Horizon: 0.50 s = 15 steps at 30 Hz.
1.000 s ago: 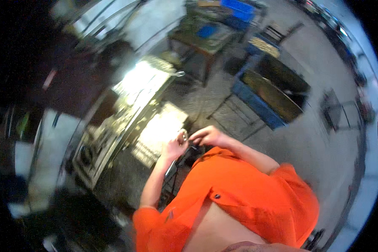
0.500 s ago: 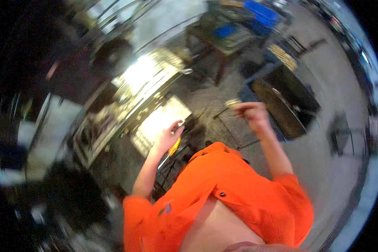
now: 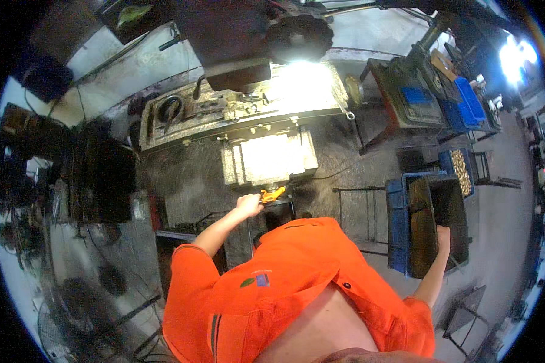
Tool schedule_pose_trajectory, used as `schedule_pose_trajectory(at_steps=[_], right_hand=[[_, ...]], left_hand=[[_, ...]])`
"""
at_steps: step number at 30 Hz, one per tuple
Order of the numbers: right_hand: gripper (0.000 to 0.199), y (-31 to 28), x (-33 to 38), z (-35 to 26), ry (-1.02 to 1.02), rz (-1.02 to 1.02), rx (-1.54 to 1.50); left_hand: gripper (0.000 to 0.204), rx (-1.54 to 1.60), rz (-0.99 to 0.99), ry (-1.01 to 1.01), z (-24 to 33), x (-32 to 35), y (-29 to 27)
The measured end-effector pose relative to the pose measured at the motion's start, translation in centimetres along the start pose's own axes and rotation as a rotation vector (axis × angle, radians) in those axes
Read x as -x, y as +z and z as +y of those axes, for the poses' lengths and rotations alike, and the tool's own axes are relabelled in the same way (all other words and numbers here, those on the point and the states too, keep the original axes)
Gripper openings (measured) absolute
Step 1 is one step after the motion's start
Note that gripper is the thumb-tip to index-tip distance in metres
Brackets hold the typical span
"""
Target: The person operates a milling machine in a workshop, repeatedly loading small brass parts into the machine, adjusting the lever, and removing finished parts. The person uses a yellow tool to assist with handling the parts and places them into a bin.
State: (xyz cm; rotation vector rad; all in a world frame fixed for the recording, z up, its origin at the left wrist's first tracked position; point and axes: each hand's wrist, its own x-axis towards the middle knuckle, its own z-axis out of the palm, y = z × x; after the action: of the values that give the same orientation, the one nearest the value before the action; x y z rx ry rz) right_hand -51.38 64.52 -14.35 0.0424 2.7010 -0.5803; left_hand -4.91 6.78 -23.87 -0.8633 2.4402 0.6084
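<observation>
Left hand has fingers round orange tool; right hand, four o'clock, dips into bin, fingers' hold indeterminable; handling appears unfinished.

We look across a grey, worn floor toward a pale, smudged wall behind the machinery. A bright white light glares at upper right, and left of it we see a dark bench. A small stand sits at lower right; our left side falls into deep shadow
</observation>
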Motion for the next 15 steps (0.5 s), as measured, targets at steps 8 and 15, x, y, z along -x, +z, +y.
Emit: schedule_pose_trajectory(at_steps=[8, 15], right_hand=[[0.038, 2.5, 14.9, -26.2, -0.72, 0.001, -0.147], [0.053, 16.2, 23.5, -40.1, -1.25, -0.869, 0.239]], left_hand=[[0.017, -0.123, 0.247, 0.252, 2.2, 4.6, -8.1], [0.016, 0.036, 0.732, 0.753, 7.9, 8.9, -15.9]])
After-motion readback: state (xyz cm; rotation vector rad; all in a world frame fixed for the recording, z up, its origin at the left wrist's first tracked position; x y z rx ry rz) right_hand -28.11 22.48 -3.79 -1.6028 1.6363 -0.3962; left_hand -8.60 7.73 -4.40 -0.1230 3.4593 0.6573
